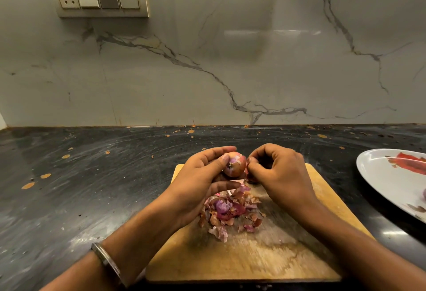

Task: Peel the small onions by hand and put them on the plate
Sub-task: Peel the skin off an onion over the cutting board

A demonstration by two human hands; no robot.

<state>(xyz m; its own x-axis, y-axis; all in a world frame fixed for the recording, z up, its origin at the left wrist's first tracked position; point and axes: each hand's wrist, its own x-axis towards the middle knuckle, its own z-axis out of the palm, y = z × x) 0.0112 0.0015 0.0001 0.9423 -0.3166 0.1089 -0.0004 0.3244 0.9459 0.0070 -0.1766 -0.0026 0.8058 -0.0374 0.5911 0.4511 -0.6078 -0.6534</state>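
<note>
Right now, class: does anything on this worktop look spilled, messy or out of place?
Yes. Orange-brown splashes dot the dark stone counter, and loose purple onion skins lie heaped on the wooden chopping board.

One small onion (234, 165), pinkish-purple with papery skin partly attached, sits at centre frame, root end facing the camera, raised above the far edge of the board. The plate (378, 175), white and oval with a red pattern, lies at the right edge of the frame, partly cropped.
</note>
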